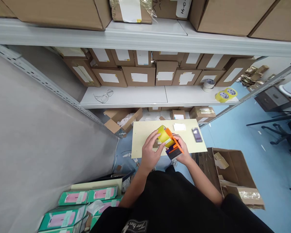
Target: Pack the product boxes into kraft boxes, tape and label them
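Observation:
In front of my body I hold an orange and dark tape dispenser (175, 151) with a roll of yellow packing tape (165, 136) at its upper left side. My right hand (183, 149) is wrapped round the dispenser's right side. The fingers of my left hand (151, 151) are curled on the left side of the tape roll, gripping it. A small brown box (157, 144) is partly hidden behind my left hand. All of this is above a pale yellow board (142, 139), on which white labels (179, 127) and a blurred dark phone-like object (197, 135) lie.
A shelf (140, 96) ahead bears cardboard boxes (139, 77), glasses (104, 96), white tape (209, 84) and yellow tape rolls (226, 95). An open carton (237, 171) stands at right on the blue floor. Green boxes (63, 218) are stacked at lower left, by a grey wall (38, 145).

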Motion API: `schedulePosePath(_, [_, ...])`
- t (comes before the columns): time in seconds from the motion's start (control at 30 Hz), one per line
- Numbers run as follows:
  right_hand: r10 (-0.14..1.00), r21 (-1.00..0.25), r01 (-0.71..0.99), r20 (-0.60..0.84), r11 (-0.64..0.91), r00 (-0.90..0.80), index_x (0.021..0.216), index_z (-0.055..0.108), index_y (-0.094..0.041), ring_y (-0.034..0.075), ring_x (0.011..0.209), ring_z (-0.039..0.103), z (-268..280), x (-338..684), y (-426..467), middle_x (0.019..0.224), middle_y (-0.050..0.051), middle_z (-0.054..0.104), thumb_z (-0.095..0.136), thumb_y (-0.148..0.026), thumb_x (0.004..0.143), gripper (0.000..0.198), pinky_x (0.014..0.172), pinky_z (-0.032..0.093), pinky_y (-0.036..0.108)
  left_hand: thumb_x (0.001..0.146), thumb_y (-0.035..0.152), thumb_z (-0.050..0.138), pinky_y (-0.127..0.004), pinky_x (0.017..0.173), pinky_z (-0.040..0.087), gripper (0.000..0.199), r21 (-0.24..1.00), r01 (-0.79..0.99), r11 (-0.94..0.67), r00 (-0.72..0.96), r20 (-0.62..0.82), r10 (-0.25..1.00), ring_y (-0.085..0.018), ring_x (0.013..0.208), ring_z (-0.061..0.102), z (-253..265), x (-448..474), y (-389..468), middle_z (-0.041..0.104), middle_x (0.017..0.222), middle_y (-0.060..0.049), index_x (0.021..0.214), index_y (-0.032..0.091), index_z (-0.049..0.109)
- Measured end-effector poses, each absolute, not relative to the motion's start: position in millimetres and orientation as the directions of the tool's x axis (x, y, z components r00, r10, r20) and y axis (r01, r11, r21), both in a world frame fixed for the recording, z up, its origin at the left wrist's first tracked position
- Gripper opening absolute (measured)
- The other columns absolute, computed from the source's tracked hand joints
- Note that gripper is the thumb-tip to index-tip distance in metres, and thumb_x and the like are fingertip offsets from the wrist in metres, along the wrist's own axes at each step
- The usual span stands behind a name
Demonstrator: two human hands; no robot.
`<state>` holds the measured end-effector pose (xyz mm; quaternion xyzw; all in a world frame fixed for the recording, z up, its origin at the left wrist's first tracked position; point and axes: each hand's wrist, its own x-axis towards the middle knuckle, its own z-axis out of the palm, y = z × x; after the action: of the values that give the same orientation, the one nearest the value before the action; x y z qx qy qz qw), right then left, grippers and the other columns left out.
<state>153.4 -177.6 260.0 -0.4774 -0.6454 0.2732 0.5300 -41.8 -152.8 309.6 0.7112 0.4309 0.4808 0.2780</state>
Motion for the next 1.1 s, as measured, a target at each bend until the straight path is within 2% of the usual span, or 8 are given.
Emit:
schedulePosePath(0.1, [0.899,-0.839,0.359,0.439,0.408,0.004,0.124,0.056,-0.029,0.030,0.117,0.064,262,152,-177,0.120,0.009,0.064,0.081,-0.034,0.081,0.050,0.112,0.049,0.056,0.099,0.030,0.066,-0.043,0.102,0.063,0.032,0.844,0.298,-0.445,0.162,0.415,0.895,-0.026,0.131,0.066,311,-45,-149,0.066,0.144,-0.011,0.130,0.025,0.067])
schedulePosePath(0.2, [0.861,-0.798,0.397,0.508,0.454,0.036,0.124,0.055,-0.029,0.030,0.114,0.066,260,148,-177,0.116,0.007,0.065,0.080,-0.029,0.082,0.049,0.118,0.043,0.061,0.096,0.030,0.070,-0.046,0.106,0.061,0.028,0.808,0.339,-0.482,0.130,0.468,0.874,-0.027,0.128,0.068,315,-46,-148,0.069,0.140,-0.010,0.124,0.024,0.070])
schedulePosePath(0.4, [0.783,-0.717,0.487,0.614,0.499,0.103,0.124,0.053,-0.032,0.031,0.114,0.067,261,143,-179,0.113,0.006,0.066,0.080,-0.029,0.082,0.050,0.115,0.044,0.065,0.096,0.028,0.072,-0.046,0.106,0.062,0.021,0.724,0.391,-0.569,0.092,0.584,0.807,-0.026,0.123,0.071,320,-39,-154,0.073,0.132,-0.009,0.117,0.022,0.072])
schedulePosePath(0.53, [0.770,-0.715,0.523,0.618,0.464,0.161,0.120,0.053,-0.031,0.033,0.113,0.067,262,140,-180,0.111,0.007,0.065,0.081,-0.035,0.083,0.046,0.114,0.044,0.067,0.097,0.025,0.070,-0.046,0.106,0.062,0.015,0.756,0.350,-0.554,0.041,0.578,0.815,-0.026,0.122,0.072,322,-32,-159,0.075,0.129,-0.009,0.112,0.022,0.074])
schedulePosePath(0.67, [0.752,-0.721,0.534,0.622,0.442,0.218,0.118,0.053,-0.031,0.033,0.115,0.067,258,136,-181,0.113,0.007,0.065,0.083,-0.042,0.082,0.047,0.117,0.041,0.068,0.099,0.026,0.068,-0.044,0.105,0.062,0.008,0.803,0.317,-0.504,0.017,0.527,0.850,-0.027,0.123,0.071,326,-27,-163,0.074,0.132,-0.009,0.096,0.022,0.074])
schedulePosePath(0.73, [0.747,-0.725,0.530,0.623,0.440,0.232,0.118,0.054,-0.031,0.032,0.115,0.067,257,134,-182,0.114,0.007,0.065,0.082,-0.043,0.082,0.047,0.118,0.041,0.068,0.098,0.026,0.069,-0.044,0.104,0.062,0.008,0.809,0.319,-0.494,0.001,0.521,0.854,-0.027,0.124,0.071,327,-26,-165,0.073,0.134,-0.010,0.102,0.022,0.074])
schedulePosePath(0.83, [0.738,-0.732,0.526,0.623,0.432,0.261,0.119,0.054,-0.031,0.032,0.116,0.066,256,132,-183,0.115,0.007,0.065,0.082,-0.041,0.082,0.048,0.118,0.041,0.068,0.095,0.028,0.073,-0.045,0.102,0.063,0.024,0.800,0.339,-0.496,-0.025,0.534,0.845,-0.028,0.125,0.070,326,-25,-167,0.071,0.136,-0.012,0.119,0.022,0.071])
schedulePosePath(1.1, [0.706,-0.738,0.510,0.637,0.442,0.310,0.121,0.056,-0.032,0.032,0.120,0.066,251,126,-188,0.116,0.005,0.066,0.084,-0.028,0.078,0.051,0.119,0.040,0.068,0.095,0.023,0.072,-0.044,0.100,0.064,0.012,0.808,0.300,-0.507,-0.059,0.546,0.836,-0.027,0.117,0.074,326,-20,-173,0.077,0.126,-0.010,0.107,0.021,0.073])
